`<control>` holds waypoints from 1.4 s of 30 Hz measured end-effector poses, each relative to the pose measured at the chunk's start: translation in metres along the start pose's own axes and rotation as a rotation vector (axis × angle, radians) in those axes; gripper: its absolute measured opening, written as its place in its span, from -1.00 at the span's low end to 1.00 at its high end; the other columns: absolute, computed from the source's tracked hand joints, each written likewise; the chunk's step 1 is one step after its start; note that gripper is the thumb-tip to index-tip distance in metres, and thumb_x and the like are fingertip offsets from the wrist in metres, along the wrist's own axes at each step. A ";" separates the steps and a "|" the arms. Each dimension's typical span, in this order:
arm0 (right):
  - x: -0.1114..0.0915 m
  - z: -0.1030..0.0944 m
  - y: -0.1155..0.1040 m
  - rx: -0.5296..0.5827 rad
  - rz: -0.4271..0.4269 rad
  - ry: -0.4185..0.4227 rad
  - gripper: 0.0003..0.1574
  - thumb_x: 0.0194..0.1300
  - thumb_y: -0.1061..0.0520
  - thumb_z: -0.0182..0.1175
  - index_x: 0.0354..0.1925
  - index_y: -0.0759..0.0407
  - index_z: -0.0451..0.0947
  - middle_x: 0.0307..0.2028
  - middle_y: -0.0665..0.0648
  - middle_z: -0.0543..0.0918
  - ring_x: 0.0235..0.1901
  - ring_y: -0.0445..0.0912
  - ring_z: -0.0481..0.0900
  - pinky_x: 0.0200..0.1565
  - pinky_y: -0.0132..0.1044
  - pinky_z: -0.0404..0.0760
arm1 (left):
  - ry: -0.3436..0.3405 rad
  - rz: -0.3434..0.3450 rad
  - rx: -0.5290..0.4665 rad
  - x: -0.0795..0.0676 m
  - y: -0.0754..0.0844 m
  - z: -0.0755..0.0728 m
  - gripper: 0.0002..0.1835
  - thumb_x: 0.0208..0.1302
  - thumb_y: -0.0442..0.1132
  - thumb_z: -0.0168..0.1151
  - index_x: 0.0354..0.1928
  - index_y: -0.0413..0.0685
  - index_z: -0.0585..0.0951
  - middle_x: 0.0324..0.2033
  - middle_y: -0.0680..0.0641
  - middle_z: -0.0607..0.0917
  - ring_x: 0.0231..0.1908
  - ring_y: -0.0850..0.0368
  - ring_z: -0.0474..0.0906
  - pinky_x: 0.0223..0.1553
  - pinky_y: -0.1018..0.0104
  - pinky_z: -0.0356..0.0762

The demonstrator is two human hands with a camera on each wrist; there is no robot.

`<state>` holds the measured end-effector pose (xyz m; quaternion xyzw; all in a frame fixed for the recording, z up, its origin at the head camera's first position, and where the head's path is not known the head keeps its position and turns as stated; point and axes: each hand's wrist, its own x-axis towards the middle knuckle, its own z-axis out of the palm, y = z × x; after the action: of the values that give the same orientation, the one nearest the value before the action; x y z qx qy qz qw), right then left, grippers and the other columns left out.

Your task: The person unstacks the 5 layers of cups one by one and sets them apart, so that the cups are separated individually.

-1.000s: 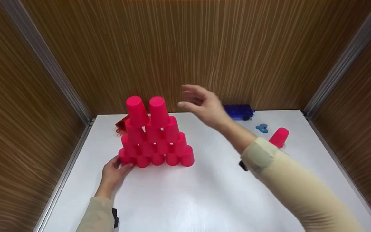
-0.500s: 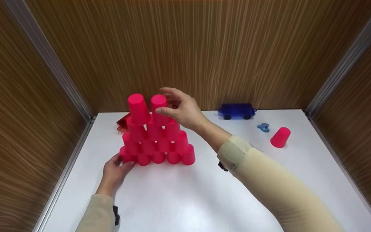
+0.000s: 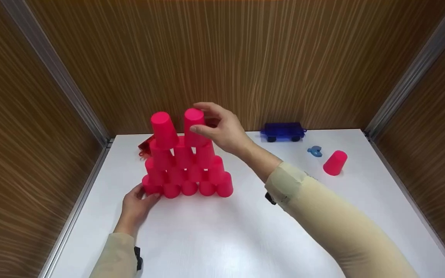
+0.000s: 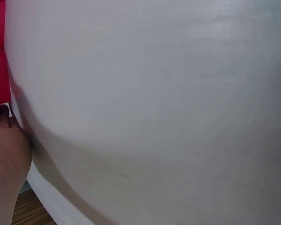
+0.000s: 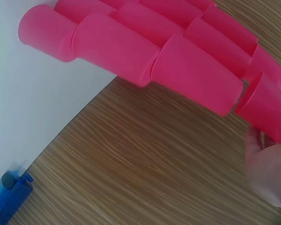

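In the head view a pyramid of upside-down pink cups (image 3: 184, 156) stands on the left of the white table, four rows high. My right hand (image 3: 224, 129) holds the right-hand cup (image 3: 193, 119) of the top row, thumb in front and fingers behind. The right wrist view shows this cup (image 5: 267, 110) slightly askew, with a thin gap to the cup below (image 5: 199, 75). Its top-row neighbour (image 3: 164, 129) stands apart to the left. Low down, my left hand (image 3: 133, 208) grips the bottom row's leftmost cup (image 3: 151, 187) between thumb and fingers.
A lone pink cup (image 3: 335, 163) stands upside down at the right, near a small light-blue piece (image 3: 315, 151). At the back wall sits a dark-blue wheeled toy (image 3: 283, 131). A red object (image 3: 145, 146) shows partly behind the pyramid. Wood-patterned walls (image 3: 222, 58) enclose the table.
My right hand has come left from the air and taken hold of the top row's right cup, which has shifted slightly up and right. My left hand has stayed in place.
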<state>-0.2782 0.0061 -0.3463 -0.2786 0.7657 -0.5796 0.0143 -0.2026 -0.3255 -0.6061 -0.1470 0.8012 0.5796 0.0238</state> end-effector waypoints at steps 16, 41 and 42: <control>-0.064 -0.115 0.042 -0.097 0.037 0.215 -0.19 0.39 -0.03 0.47 0.50 0.01 0.43 0.26 0.08 0.62 0.21 0.01 0.60 0.13 -0.15 0.70 | -0.008 0.029 0.050 -0.004 0.004 -0.003 -0.08 0.41 0.01 0.46 0.65 -0.12 0.23 0.59 -0.23 0.28 0.61 -0.20 0.10 0.54 -0.03 0.25; -0.211 -0.227 0.167 -0.185 0.492 0.457 0.07 0.39 -0.21 0.42 0.65 -0.03 0.17 0.50 0.23 0.36 0.41 0.18 0.37 -0.01 -0.52 0.66 | 0.002 0.010 0.046 -0.016 -0.002 -0.008 -0.08 0.41 0.01 0.46 0.65 -0.09 0.23 0.59 -0.23 0.28 0.61 -0.22 0.10 0.54 -0.07 0.25; -0.215 -0.229 0.171 -0.187 0.502 0.463 0.07 0.40 -0.21 0.42 0.66 -0.02 0.16 0.51 0.25 0.35 0.42 0.21 0.36 -0.01 -0.53 0.65 | 0.001 0.010 0.048 -0.016 -0.002 -0.008 -0.08 0.41 0.01 0.46 0.65 -0.09 0.23 0.59 -0.23 0.28 0.61 -0.22 0.10 0.54 -0.07 0.24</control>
<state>-0.2458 0.3321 -0.4891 0.0567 0.8430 -0.5332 -0.0431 -0.1858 -0.3303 -0.6023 -0.1425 0.8156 0.5603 0.0241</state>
